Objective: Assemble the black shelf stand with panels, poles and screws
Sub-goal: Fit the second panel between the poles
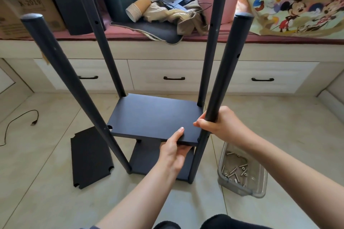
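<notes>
Black poles and panels form a half-built shelf stand on the pale tiled floor (279,126) in front of us. Our right hand (221,124) curls around the near right pole (226,72), gripping it just above the middle panel (154,117). Our left hand (175,150) pinches that panel's near edge, thumb (178,134) flat on top and fingers tucked beneath. Below the left hand lies the bottom panel (147,161), joined to the poles. Three more poles rise beyond and to the left of our hands: near left pole (74,87), far left pole (104,48), far right pole (210,50). To the left of the left hand, a spare panel (89,158) lies flat on the floor. Down and to the right of the right hand sits a clear plastic tub (260,189) holding silver screws (236,171).
</notes>
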